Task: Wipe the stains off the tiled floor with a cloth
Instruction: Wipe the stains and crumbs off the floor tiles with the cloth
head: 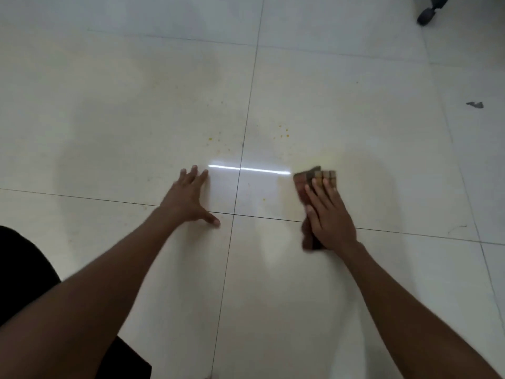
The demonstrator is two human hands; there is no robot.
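Right hand point(329, 214), fingers flat, presses folded brownish woven cloth point(314, 179) on glossy cream tiled floor point(136, 105); left hand point(188, 198) splayed flat left of cloth, grasping nothing; yellow speckled stains point(282, 132) beyond cloth.

Cream tiled floor point(341, 119) is showing thin dark grout lines and yellow-orange stains point(284, 132); the cloth point(314, 176) is showing brown-and-tan checks.

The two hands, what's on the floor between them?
In the head view, between the left hand and the right hand on the cloth: bare tile, a dark grout line, a bright light reflection, one small yellow speck.
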